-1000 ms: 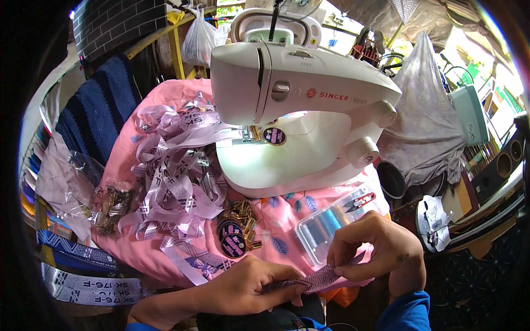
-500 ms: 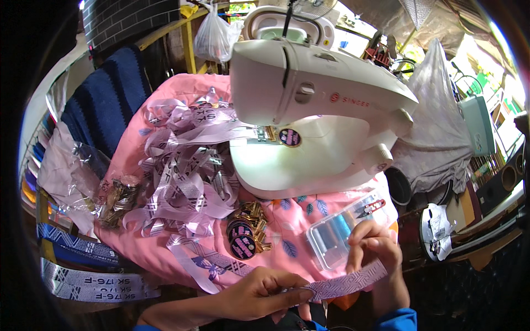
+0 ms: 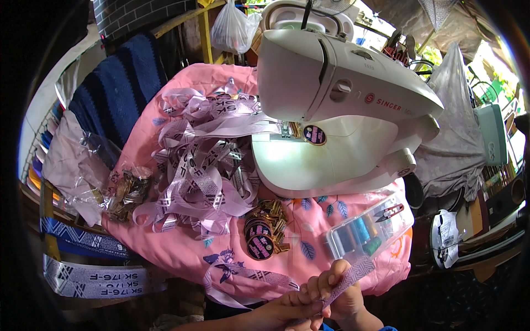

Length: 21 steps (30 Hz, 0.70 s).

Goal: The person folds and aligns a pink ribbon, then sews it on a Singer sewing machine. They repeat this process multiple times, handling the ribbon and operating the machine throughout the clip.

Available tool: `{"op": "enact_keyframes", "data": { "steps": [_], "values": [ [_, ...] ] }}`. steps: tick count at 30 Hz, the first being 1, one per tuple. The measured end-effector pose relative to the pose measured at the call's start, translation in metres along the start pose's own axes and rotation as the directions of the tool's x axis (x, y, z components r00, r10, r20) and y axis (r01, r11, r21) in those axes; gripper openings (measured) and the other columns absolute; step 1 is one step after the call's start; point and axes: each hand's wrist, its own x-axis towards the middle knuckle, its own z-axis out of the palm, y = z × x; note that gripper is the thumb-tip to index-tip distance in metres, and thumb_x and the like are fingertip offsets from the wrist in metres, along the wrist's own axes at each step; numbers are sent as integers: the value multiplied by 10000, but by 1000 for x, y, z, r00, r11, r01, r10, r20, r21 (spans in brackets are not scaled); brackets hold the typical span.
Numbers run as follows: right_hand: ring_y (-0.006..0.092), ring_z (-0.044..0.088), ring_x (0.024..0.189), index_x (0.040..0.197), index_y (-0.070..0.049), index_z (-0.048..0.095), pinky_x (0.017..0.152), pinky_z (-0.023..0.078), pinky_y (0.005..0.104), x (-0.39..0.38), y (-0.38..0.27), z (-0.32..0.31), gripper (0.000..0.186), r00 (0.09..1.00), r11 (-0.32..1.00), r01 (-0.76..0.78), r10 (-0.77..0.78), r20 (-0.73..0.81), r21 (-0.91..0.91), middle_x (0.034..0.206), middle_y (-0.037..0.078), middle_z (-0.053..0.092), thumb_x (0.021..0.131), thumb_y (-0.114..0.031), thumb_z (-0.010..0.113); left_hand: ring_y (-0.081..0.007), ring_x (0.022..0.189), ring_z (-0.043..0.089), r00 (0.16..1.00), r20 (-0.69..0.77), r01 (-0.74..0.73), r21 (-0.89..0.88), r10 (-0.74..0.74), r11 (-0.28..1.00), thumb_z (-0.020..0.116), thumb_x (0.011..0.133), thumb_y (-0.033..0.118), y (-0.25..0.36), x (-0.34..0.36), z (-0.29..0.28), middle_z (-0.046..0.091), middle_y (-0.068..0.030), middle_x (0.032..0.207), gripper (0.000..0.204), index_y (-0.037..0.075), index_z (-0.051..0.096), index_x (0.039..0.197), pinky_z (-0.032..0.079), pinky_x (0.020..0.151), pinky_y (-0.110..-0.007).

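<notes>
A pale lilac patterned ribbon (image 3: 351,276) runs between my hands at the table's near edge. My right hand (image 3: 343,295) is closed round it, and its end sticks up past the fingers. Beside it my left hand (image 3: 290,311) pinches the same ribbon, fingers touching those of the right; part of the grip is hidden. More ribbon (image 3: 265,276) trails leftward over the pink cloth. Beyond lies a tangled ribbon heap (image 3: 204,160). A white sewing machine (image 3: 353,83) has ribbon and a round dark badge (image 3: 314,135) at its presser foot.
Several round badges with gold clasps (image 3: 260,245) lie on the pink tablecloth (image 3: 221,254). Right of them, a clear box (image 3: 353,231) contains thread spools, with red-handled snips (image 3: 390,213) on it. A plastic bag of metal clasps (image 3: 130,193) rests at the table's left.
My hands have come together, lower down, and the ribbon stretched between them is now gathered and angled upward. The view has shifted, so the table and machine appear farther right.
</notes>
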Motion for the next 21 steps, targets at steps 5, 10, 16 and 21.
{"op": "enact_keyframes", "data": {
  "steps": [5, 10, 16, 21],
  "values": [
    [176, 546, 593, 912, -119, 504, 722, 439, 392, -4, 0, 3, 111, 998, 997, 50, -52, -35, -53, 617, 17, 538, 957, -220, 513, -93, 593, 549, 993, 110, 27, 59, -33, 998, 548, 956, 205, 2, 3, -15, 621, -65, 777, 257, -21, 587, 1069, 463, 585, -249],
    [137, 477, 445, 881, -111, 507, 612, 441, 354, -4, -22, 16, 119, 947, 919, 322, -312, 79, -229, 526, -19, 480, 956, -204, 513, -152, 855, 573, 954, 135, -157, 986, 267, 62, 571, 917, 213, 68, 1, -12, 650, -48, 950, 198, 59, 650, 1012, 449, 777, -312],
    [239, 545, 377, 784, 47, 520, 371, 484, 357, -13, -35, 18, 275, 917, 830, 370, -399, 20, -417, 518, 136, 540, 904, -181, 614, -177, 832, 544, 933, 329, 55, 271, 146, -961, 570, 778, 125, 113, 14, 4, 540, -20, 837, 71, 99, 623, 816, 434, 738, -329],
    [236, 569, 401, 795, 72, 546, 366, 488, 315, -10, -43, 23, 249, 940, 851, 285, -339, -47, -442, 552, 184, 563, 897, -139, 631, -177, 843, 556, 954, 298, -22, 189, 36, -982, 560, 769, 103, 121, 14, 13, 530, -28, 822, 57, 99, 594, 815, 446, 731, -313]
  ]
}}
